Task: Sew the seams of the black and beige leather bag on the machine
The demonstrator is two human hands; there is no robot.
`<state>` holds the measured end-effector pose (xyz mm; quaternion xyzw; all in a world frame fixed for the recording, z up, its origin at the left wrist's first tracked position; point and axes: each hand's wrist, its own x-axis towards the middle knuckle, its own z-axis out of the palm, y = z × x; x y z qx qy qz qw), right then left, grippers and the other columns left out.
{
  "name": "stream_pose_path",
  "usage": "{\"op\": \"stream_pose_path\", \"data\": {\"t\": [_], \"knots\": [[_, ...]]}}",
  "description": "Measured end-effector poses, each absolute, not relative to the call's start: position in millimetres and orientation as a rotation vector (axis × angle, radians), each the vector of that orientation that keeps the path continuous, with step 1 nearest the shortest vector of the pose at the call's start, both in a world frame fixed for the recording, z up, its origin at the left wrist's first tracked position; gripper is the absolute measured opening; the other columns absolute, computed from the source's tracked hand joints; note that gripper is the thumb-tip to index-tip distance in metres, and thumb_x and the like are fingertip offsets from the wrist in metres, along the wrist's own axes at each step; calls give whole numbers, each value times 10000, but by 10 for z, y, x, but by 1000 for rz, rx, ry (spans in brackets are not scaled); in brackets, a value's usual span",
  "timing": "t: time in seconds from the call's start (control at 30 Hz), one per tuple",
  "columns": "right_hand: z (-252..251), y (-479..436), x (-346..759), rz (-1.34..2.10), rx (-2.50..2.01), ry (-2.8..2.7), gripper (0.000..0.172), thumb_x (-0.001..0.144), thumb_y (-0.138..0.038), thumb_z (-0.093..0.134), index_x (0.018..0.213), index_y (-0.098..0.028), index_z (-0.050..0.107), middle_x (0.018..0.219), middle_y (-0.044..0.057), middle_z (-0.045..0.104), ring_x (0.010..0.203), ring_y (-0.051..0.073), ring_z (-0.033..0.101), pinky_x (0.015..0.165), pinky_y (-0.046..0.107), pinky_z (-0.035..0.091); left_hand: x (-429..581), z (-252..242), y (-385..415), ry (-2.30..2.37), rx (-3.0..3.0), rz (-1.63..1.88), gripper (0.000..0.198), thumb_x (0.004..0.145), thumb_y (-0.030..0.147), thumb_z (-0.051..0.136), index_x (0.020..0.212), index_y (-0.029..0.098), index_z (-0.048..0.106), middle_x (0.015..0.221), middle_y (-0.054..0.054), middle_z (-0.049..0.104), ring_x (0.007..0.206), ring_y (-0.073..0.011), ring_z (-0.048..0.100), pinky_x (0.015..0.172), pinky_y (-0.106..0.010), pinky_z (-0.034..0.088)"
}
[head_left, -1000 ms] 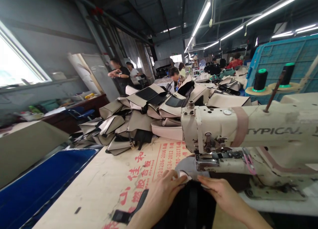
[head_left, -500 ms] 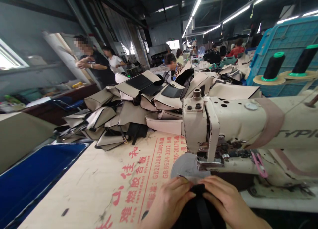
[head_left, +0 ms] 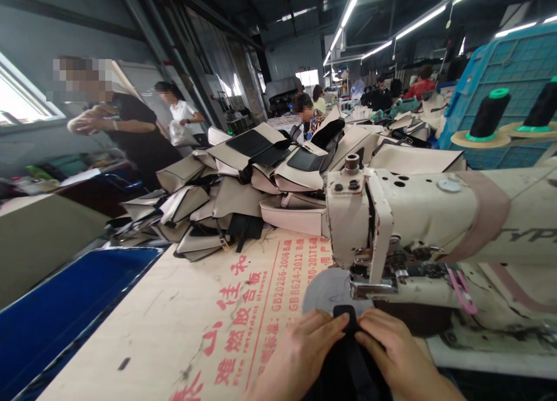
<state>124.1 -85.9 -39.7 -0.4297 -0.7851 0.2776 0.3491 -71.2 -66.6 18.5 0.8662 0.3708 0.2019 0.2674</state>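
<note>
Low in the view, my left hand (head_left: 311, 343) pinches the left side of a black strap (head_left: 344, 317) between thumb and fingers. Opposite it, my right hand (head_left: 387, 340) is closed on the strap's right side. The strap's rounded end points up between my fingertips, in front of the sewing machine (head_left: 418, 215). More black material (head_left: 343, 378) hangs below, between my wrists; its full shape is cut off by the lower edge. Just behind my fingertips is a round grey plate (head_left: 324, 291) beside the machine's needle area.
Cream and black bags (head_left: 235, 198) lie heaped at the back of the plywood table (head_left: 165, 314). Black thread spools (head_left: 489, 114) stand at right before a blue crate (head_left: 478, 70). A blue bin (head_left: 69, 308) borders the left side. Several people are further back.
My fingers have shifted on the strap, and its rounded end now shows more clearly above them. The view has swung slightly left. At left, a person in black appears nearer.
</note>
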Motion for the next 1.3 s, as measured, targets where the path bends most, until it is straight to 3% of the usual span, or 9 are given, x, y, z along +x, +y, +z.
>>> {"op": "stream_pose_path", "data": {"t": [0.1,0.27,0.47,0.6,0.73,0.87,1.17,1.3], "knots": [[-399,-858,1245,605,-1093,-2054,217,919,-231,367,828,-162,552,834,41,574,796,161,523,733,284,431,-706,287,-676,1028,2327,411,340,931,188,350,1249,266,442,1040,-31,543,957,-130,516,843,-236,451],[-428,-858,1247,512,-1125,-2122,210,913,-205,363,878,-166,566,903,49,586,842,175,535,760,299,432,-670,356,-657,1068,2396,355,274,921,159,336,1098,215,538,991,-41,518,965,-148,489,851,-244,454],[-379,-813,1239,718,-1252,-1992,107,894,-255,448,966,-207,511,864,3,574,794,147,544,720,280,442,-691,294,-628,1094,2412,363,233,919,158,341,1040,214,532,1014,-41,514,973,-168,478,871,-300,441],[-284,-774,1264,656,-1232,-2091,248,893,-201,440,1136,-248,421,988,11,538,908,166,509,824,329,415,-689,254,-616,1098,2390,382,195,926,184,337,1001,200,516,981,-50,510,944,-184,477,838,-326,444],[-249,-752,1271,519,-1132,-2287,204,904,-137,366,1046,-228,480,976,19,521,912,189,470,854,381,372,-669,246,-596,1096,2350,428,150,910,155,370,952,191,509,988,-47,507,966,-187,466,870,-336,412],[-188,-721,1263,613,-1116,-2268,193,891,-96,362,995,-191,493,935,23,512,903,177,454,827,340,381,-673,250,-588,1080,2264,480,126,903,163,393,893,178,517,961,-46,518,939,-181,477,829,-306,413],[-119,-704,1234,718,-1214,-2155,141,922,-201,355,916,-191,495,952,21,513,911,162,469,819,296,370,-620,284,-537,1141,2150,573,115,870,191,461,781,159,528,890,-34,536,865,-156,504,765,-252,406],[-193,-708,1215,712,-1166,-2096,156,926,-208,358,898,-183,509,930,20,523,891,150,480,800,271,362,-667,402,-613,1192,2149,492,138,867,220,454,829,173,578,887,-28,565,856,-154,528,778,-252,415]]}}
